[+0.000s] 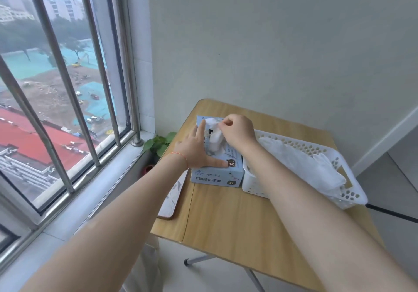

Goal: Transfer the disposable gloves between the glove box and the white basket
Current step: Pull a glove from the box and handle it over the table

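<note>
Right now the right hand (pixel 237 131) has its fingertips curled in a pinch on a white glove (pixel 214 136) bunched at the slot in the top of the glove box (pixel 217 176). The left hand (pixel 195 150) lies flat on the box top, fingers straight and spread, thumb stretched toward the XL mark near the front edge. The glove stands up out of the slot, crumpled, its long axis roughly upright; which end is the cuff cannot be told. The box, pale blue with dark print, sits on a wooden table (pixel 226 219) with its long side running away from the person. Touching the box's right side is a white basket (pixel 348 197) with holes in its walls, holding more loose white gloves (pixel 312 167). Left of the box, a green plant (pixel 158 144) sits by the window sill.
</note>
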Available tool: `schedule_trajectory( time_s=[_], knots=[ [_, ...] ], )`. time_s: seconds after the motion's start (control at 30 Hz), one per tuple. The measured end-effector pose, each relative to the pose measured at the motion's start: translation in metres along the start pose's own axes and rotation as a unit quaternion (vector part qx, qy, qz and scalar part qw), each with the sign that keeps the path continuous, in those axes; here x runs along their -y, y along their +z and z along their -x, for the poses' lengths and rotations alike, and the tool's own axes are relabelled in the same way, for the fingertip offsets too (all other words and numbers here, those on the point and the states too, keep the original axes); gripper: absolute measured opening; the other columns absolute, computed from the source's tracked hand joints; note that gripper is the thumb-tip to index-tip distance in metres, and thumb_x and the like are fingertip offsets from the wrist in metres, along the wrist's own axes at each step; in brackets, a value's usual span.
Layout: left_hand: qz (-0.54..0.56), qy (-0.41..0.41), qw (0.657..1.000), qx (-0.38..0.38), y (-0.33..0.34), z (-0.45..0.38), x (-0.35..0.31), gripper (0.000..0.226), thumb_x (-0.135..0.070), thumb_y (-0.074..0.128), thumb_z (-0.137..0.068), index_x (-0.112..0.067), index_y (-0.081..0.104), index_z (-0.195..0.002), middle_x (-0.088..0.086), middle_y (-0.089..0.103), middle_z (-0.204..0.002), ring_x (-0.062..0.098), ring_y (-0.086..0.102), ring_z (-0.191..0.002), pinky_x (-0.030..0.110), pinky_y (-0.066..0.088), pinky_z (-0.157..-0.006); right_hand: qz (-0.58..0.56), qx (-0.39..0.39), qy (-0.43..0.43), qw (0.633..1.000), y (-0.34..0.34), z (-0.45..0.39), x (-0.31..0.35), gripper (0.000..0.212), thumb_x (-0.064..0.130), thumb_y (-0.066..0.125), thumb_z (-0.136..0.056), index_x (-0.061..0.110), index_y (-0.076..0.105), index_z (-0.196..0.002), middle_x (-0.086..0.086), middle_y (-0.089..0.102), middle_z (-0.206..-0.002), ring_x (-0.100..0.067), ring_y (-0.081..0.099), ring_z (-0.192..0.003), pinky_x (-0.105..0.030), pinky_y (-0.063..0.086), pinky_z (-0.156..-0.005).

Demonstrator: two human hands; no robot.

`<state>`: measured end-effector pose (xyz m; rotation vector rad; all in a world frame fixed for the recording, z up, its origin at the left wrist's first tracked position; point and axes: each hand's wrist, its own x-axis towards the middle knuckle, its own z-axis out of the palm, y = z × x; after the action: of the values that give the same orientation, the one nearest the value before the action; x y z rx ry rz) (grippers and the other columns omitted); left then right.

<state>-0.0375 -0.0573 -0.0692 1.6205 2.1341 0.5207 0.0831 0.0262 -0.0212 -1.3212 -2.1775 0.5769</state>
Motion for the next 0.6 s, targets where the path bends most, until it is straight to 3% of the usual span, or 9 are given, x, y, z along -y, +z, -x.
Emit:
schedule_trajectory(
  time_s=[0.1,0.23,0.33,0.4,0.47,0.53,0.6],
  knots=[
    [0.018,-0.010,1.000,0.001,0.000,0.000,0.001,0.163,-0.096,0.058,-0.028,-0.026,-0.021,-0.153,-0.002,-0.001,-0.165,0.022,0.014,-0.151,0.055,0.027,-0.115,-0.077,-0.009,0.023,0.997,-0.011,0.006,0.003,0.014,0.016,0.062,-0.086,0.006,0.071,-0.085,-0.001,0.071,-0.086,-0.018,0.064,-0.086,-0.028,0.048,-0.072],
    [-0.001,0.011,1.000,-0.019,-0.004,0.001,-0.002,0.150,-0.088,0.067,-0.042,-0.021,-0.004,-0.156,0.001,0.009,-0.163,0.023,0.015,-0.150,0.051,0.024,-0.117,-0.118,0.011,0.051,0.992,-0.018,0.016,0.001,0.009,0.016,0.072,-0.080,0.014,0.064,-0.083,0.008,0.061,-0.080,-0.009,0.057,-0.075,-0.020,0.044,-0.063],
    [0.156,0.050,0.984,-0.062,-0.013,0.002,-0.007,0.110,-0.071,0.077,-0.061,-0.021,0.033,-0.149,-0.001,0.037,-0.151,0.017,0.034,-0.139,0.039,0.030,-0.114,-0.091,0.045,0.032,0.994,-0.024,0.024,-0.003,0.015,0.014,0.074,-0.079,0.018,0.060,-0.078,0.010,0.059,-0.077,-0.009,0.055,-0.073,-0.020,0.042,-0.061],
    [0.272,0.052,0.955,-0.101,-0.019,0.003,-0.014,0.069,-0.059,0.075,-0.076,-0.022,0.057,-0.133,-0.011,0.054,-0.130,0.007,0.049,-0.122,0.027,0.037,-0.101,-0.088,0.095,0.019,0.991,-0.029,0.029,-0.004,0.015,0.017,0.075,-0.079,0.019,0.061,-0.082,0.007,0.060,-0.081,-0.012,0.057,-0.076,-0.022,0.044,-0.064],
    [0.321,0.043,0.936,-0.135,-0.022,0.002,-0.022,0.038,-0.044,0.071,-0.085,-0.019,0.069,-0.113,-0.011,0.066,-0.112,0.008,0.061,-0.107,0.023,0.042,-0.088,-0.084,0.141,0.007,0.986,-0.033,0.033,-0.003,0.016,0.020,0.075,-0.079,0.018,0.062,-0.088,0.004,0.064,-0.087,-0.015,0.063,-0.081,-0.025,0.049,-0.068],
    [0.330,0.034,0.932,-0.147,-0.021,-0.002,-0.027,0.031,-0.044,0.073,-0.084,-0.018,0.071,-0.101,-0.007,0.070,-0.100,0.009,0.065,-0.095,0.024,0.049,-0.080,-0.087,0.124,-0.001,0.988,-0.035,0.034,-0.002,0.011,0.018,0.068,-0.082,0.019,0.061,-0.090,0.000,0.066,-0.088,-0.018,0.066,-0.085,-0.029,0.051,-0.070],
    [0.302,0.015,0.942,-0.143,-0.020,-0.006,-0.033,0.036,-0.049,0.075,-0.080,-0.018,0.067,-0.094,-0.007,0.069,-0.092,0.010,0.064,-0.085,0.024,0.050,-0.075,-0.100,0.073,0.001,0.992,-0.038,0.034,-0.002,0.009,0.012,0.058,-0.086,0.018,0.060,-0.092,-0.003,0.065,-0.088,-0.019,0.063,-0.080,-0.029,0.048,-0.060]
  ],
)
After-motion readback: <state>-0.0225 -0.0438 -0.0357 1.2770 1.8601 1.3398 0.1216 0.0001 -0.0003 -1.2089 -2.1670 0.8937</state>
